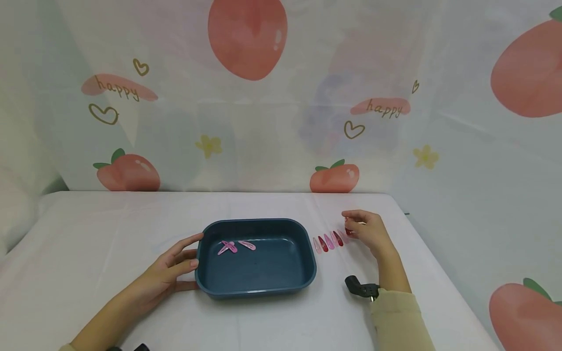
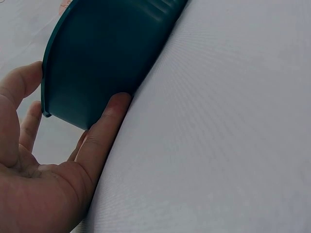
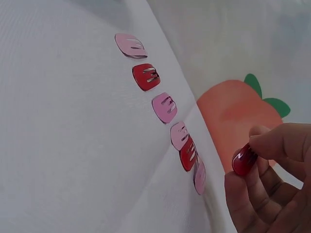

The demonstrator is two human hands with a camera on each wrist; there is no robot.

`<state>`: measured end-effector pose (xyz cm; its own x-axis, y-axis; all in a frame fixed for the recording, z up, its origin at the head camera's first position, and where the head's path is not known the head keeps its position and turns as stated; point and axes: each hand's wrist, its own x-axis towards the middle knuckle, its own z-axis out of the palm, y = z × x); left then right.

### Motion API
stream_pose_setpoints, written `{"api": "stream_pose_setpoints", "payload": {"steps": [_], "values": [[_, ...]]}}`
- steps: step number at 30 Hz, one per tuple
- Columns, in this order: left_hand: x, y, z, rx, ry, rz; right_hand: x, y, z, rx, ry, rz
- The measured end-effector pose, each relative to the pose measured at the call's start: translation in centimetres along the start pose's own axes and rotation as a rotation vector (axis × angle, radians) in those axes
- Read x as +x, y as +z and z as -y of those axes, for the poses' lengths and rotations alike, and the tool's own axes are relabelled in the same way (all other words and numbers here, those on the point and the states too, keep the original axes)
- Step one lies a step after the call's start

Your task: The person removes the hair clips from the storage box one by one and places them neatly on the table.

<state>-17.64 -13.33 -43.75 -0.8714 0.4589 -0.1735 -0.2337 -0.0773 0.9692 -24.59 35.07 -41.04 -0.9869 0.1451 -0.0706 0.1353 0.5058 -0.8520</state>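
Right wrist view, and look at that right grip [image 1: 369,234]: red clip [image 3: 244,160] pinched at the fingertips, up off the desk [image 1: 110,229], near the right end of six row clips [image 3: 164,108]! Over to the left grip [image 1: 169,270], fingers spread and unclenched, touching the left side of the tray [image 1: 259,278]. Inside, two pink clips cross [image 1: 228,247], a third pink clip [image 1: 247,245] just beside. Fingers mask much of the held clip from the head; the row's last three overlap at the wrist, their gaps hard to judge. Left wrist cuts off the tray's top. Desk edge lies right of the right arm; plain desk spreads wide leftward and in front.
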Motion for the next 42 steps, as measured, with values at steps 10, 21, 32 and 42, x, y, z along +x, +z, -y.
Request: {"api": "stream_pose_setpoints", "payload": {"steps": [10, 21, 32, 42], "values": [[0.0, -0.06, -0.01, 0.001, 0.009, 0.009, -0.11, 0.08, -0.3, -0.026, 0.044, 0.025], [-0.02, 0.0, -0.07, -0.003, 0.002, -0.002, -0.34, 0.12, -0.45, -0.098, 0.069, -0.005], [-0.01, 0.04, -0.22, -0.007, 0.001, 0.015, -0.63, -0.18, -0.34, -0.246, 0.072, -0.052], [0.05, -0.17, 0.01, -0.015, 0.006, 0.026, -0.79, -0.32, -0.12, -0.261, 0.072, -0.062]]}}
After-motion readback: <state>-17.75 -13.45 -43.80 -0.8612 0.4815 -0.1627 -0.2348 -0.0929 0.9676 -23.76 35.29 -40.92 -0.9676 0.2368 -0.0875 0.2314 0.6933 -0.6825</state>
